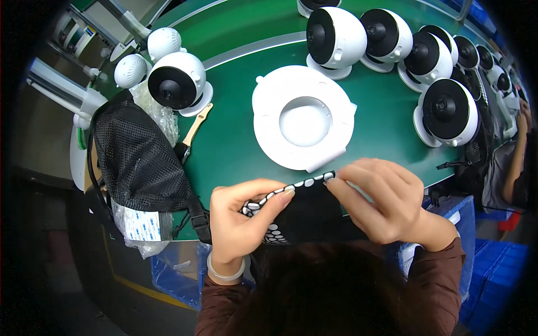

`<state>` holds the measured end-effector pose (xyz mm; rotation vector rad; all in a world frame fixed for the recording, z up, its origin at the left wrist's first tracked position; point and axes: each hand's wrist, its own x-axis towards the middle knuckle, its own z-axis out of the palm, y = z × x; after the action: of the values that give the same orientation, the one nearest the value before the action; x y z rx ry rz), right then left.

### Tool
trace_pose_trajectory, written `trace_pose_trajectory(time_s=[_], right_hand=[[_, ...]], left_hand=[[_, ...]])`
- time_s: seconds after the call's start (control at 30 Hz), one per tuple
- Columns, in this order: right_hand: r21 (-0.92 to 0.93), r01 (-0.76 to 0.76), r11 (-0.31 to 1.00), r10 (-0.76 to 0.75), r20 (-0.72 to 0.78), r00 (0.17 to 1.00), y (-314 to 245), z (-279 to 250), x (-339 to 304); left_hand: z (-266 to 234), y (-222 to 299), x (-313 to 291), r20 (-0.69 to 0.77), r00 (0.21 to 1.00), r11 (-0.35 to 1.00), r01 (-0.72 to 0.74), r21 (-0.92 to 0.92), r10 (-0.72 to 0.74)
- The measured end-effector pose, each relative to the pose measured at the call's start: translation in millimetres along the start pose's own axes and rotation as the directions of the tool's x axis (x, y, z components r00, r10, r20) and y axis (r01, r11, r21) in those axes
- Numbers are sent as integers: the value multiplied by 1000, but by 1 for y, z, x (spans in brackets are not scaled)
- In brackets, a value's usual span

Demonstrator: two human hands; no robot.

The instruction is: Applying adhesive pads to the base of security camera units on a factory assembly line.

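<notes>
My left hand (240, 217) pinches the left part of a dark, flexible sheet with white round dots (314, 204) between thumb and fingers. The sheet's upper edge is curled over, so a row of white dots shows along it. At the sheet's upper right corner, the fingertips of my right hand (386, 199) are closed on the dotted edge. The sheet is held up near the table's front edge. Just beyond it lies a white round plastic fixture (269, 101) with a recessed circle in its middle.
White ball-shaped cameras with black fronts (448, 109) stand at the right and back of the green table (230, 123). Another such camera (176, 84) stands at the left, by a wristwatch (197, 126) and a black mesh bag (137, 159). Blue bins (493, 274) stand low at right.
</notes>
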<state>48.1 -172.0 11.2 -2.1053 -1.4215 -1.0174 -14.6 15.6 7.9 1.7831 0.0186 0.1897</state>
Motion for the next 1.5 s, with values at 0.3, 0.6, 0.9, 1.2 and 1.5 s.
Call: trace_pose_trajectory(time_s=[0.3, 0.6, 0.9, 1.2, 1.5], right_hand=[[330, -373, 867, 373, 66, 926, -4, -3, 19], [413, -566, 713, 517, 234, 823, -1, 13, 35], [361, -541, 760, 492, 226, 841, -3, 18, 37], [324, -556, 766, 499, 247, 831, -7, 18, 39], [316, -561, 765, 504, 248, 827, -6, 16, 39]], left_hand=[[18, -9, 4, -63, 959, 941, -259, 216, 278], [24, -16, 11, -94, 958, 958, -258, 125, 271], [23, -15, 12, -78, 947, 938, -294, 186, 312], [22, -15, 11, -72, 948, 935, -290, 204, 309], [24, -18, 13, -95, 939, 939, -315, 138, 330]])
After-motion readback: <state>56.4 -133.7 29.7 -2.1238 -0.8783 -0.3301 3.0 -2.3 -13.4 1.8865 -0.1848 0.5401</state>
